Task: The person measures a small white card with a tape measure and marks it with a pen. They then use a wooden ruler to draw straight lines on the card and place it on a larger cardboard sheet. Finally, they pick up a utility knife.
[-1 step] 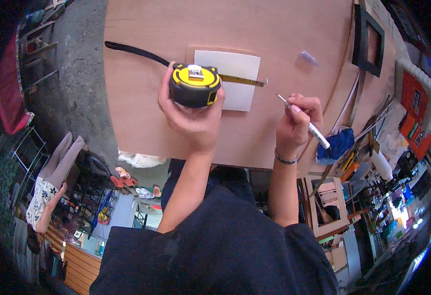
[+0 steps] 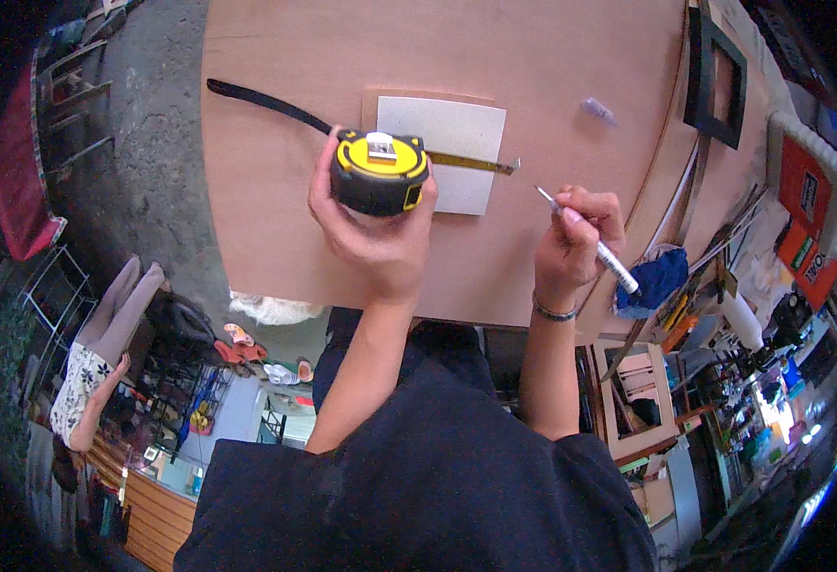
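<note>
Card risk: on the plywood-like worktop (image 2: 275, 200), the grey-white card (image 2: 461, 198) could slide off the brown board (image 2: 371, 100) beneath if a hand or hook knocks it.
Tape risk: the short blade (image 2: 471, 163), pointing to 3 o'clock, could swing or snap back if the case tilts or the lock slips; whether the lock is set, I cannot tell.
Pen risk: a stray line could come from the bare tip dipping.
Card look: flat, rectangular, pale, its 8 o'clock corner hidden.
Tape measure look: chunky black-and-yellow tape measure (image 2: 380, 173) over that corner, strap (image 2: 266, 99) trailing to 10 o'clock; the left hand (image 2: 372, 250) has its fingers spread around the case, gripping it.
Pen look: slim white-barrelled pen (image 2: 619, 271), tip toward 10 o'clock; the right hand (image 2: 585, 234) has its fingers pinched closed on it.
</note>
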A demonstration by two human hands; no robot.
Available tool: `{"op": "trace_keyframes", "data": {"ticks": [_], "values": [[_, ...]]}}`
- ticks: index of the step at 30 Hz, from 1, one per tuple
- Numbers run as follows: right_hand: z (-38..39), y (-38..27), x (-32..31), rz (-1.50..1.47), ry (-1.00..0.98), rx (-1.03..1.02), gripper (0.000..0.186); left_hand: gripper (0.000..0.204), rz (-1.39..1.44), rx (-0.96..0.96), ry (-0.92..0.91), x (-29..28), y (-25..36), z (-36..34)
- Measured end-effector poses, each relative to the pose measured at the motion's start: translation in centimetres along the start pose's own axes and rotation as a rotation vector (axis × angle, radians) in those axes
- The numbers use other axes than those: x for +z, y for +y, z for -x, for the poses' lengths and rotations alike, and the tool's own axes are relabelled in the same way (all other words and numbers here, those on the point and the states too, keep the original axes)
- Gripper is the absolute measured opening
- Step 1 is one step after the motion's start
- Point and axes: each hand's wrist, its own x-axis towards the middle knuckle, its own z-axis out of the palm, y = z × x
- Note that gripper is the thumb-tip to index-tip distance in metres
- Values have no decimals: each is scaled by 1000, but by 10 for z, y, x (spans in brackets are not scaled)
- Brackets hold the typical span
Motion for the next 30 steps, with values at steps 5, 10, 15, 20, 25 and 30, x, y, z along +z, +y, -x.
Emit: {"op": "trace_keyframes", "data": {"ticks": [5, 10, 15, 20, 25, 30], "values": [[24, 9, -5, 159, -132, 38, 8, 85, 63, -68, 25, -3, -7, 18], [25, 14, 5, 308, -239, -116, 5, 85, 24, -65, 50, -2, -16, 19], [16, 12, 17, 415, -323, -142, 4, 82, 51, -53, 56, -2, -16, 17], [10, 16, 25, 415, -373, -204, 4, 84, 67, -62, 58, -3, -21, 18], [13, 18, 25, 396, -334, -142, 4, 85, 30, -30, 49, -6, -22, 16], [13, 18, 27, 391, -326, -147, 4, 82, 4, -2, 69, -6, -21, 17]]}}
